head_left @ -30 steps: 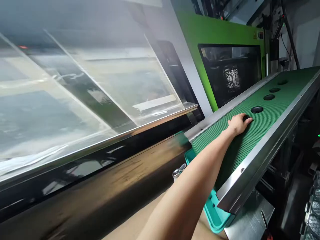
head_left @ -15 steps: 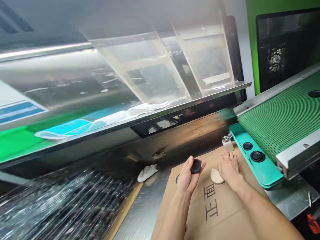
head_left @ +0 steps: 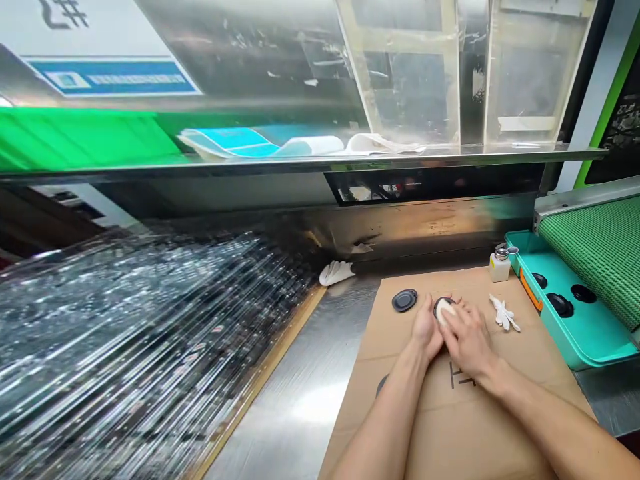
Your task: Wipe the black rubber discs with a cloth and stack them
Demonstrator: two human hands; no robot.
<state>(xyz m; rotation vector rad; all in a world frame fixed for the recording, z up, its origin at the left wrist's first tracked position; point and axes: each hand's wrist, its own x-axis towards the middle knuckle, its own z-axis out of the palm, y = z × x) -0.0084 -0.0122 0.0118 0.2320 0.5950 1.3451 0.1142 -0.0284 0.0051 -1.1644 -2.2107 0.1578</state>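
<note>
Over the cardboard sheet (head_left: 350, 427), my left hand (head_left: 426, 331) is closed around a round black part (head_left: 440, 301). My right hand (head_left: 470, 339) grips a cream-coloured pad (head_left: 443, 311) and presses it against the face of that part. The pad and fingers cover most of the part. Left of my hands, another round black part (head_left: 404, 300) lies flat on the cardboard. A dark piece (head_left: 382, 385) shows beside my left forearm, mostly hidden by it. To the right lies a crumpled white glove-like item (head_left: 504, 313).
A small pump-top bottle (head_left: 499, 265) stands at the cardboard's far right corner. The teal tray (head_left: 580, 357) holds several black parts beneath the green conveyor belt (head_left: 600, 230). Plastic-wrapped stacks (head_left: 150, 353) fill the left side. A metal shelf edge (head_left: 310, 162) crosses above; a white glove (head_left: 337, 273) lies behind.
My hands have come together, and my right hand has picked up the cream pad and brought it onto the black part. The view has turned left and levelled.
</note>
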